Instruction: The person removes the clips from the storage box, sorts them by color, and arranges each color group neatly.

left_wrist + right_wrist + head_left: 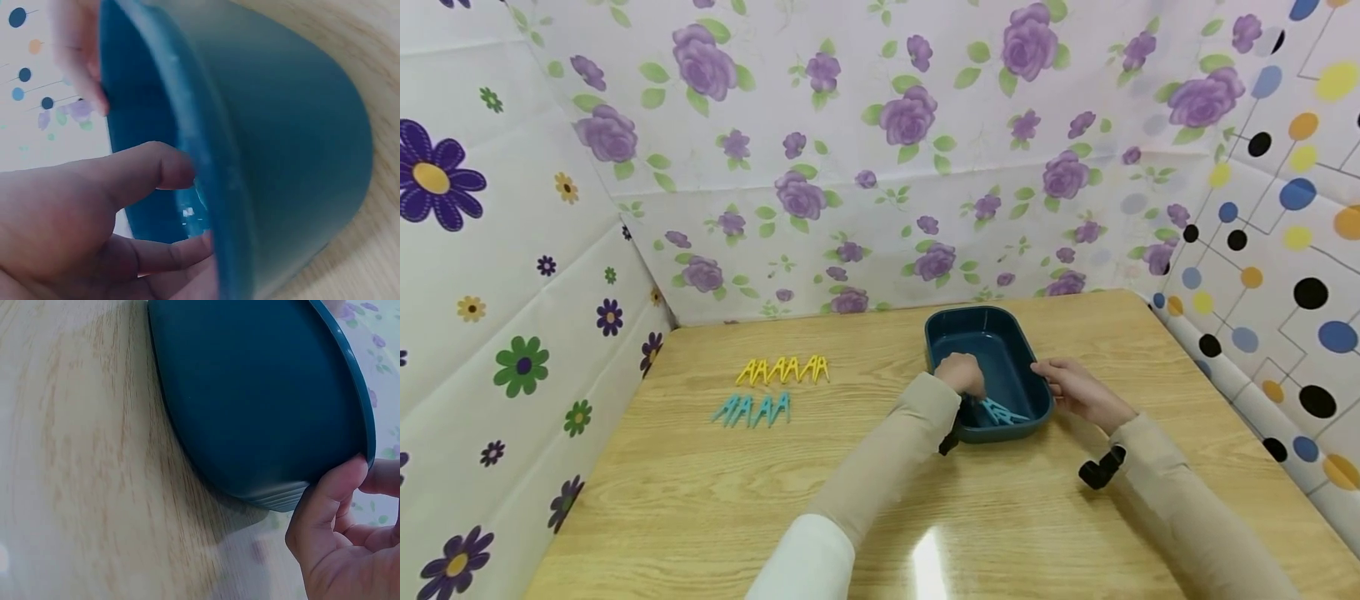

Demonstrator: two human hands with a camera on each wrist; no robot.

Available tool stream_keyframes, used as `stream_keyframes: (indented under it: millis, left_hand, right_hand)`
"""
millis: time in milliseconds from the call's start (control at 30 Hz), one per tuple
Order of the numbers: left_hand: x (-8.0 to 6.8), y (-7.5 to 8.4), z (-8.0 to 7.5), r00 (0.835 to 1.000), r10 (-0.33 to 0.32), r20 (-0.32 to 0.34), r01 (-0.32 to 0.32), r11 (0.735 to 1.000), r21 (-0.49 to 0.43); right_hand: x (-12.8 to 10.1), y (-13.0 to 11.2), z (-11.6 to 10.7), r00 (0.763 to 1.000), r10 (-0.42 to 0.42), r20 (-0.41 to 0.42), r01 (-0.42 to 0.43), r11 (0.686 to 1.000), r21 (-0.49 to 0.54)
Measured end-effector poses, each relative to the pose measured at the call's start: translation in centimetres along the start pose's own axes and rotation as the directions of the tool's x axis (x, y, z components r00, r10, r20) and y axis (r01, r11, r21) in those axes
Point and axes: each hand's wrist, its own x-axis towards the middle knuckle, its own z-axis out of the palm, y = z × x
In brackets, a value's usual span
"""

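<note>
A deep teal plastic basin (1000,350) stands on the right part of the table, with light blue clothespins (1002,412) in its near end. My left hand (962,374) reaches over the left wall into it, right beside those clothespins. In the left wrist view, the thumb and fingers of that hand dip behind the rim (206,144), with a bit of light blue at the thumb tip; I cannot tell whether they pinch a clothespin. My right hand (1086,392) pinches the basin's right rim between thumb and fingers, also visible in the right wrist view (350,531).
To the left on the wooden table (700,500) lie a row of yellow clothespins (784,369) and, nearer, a row of light blue clothespins (752,409). Flowered cloth (850,167) hangs behind the table, and a dotted cloth (1285,250) at the right.
</note>
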Motion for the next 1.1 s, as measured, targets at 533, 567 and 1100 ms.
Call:
stream_keyframes:
  millis: [533, 567, 1100]
  left_hand:
    - [-2.4, -3.7, -1.4, 0.965, 0.219, -0.144, -0.260, 0.877, -0.405]
    - [-2.5, -4.1, -1.3, 0.964, 0.221, -0.146, -0.264, 0.856, -0.444]
    - [-3.3, -9.4, -0.6, 0.941, 0.049, -0.333, -0.273, 0.692, -0.668]
  right_hand:
    - [-0.2, 0.0, 0.1, 1.000, 0.001, -0.014, -0.001, 1.000, -0.005]
    - [-0.2, 0.0, 0.1, 1.000, -0.002, -0.011, 0.002, 1.000, -0.008]
    - [0.2, 0.3, 0.1, 1.000, -0.003, -0.020, 0.003, 1.000, -0.001]
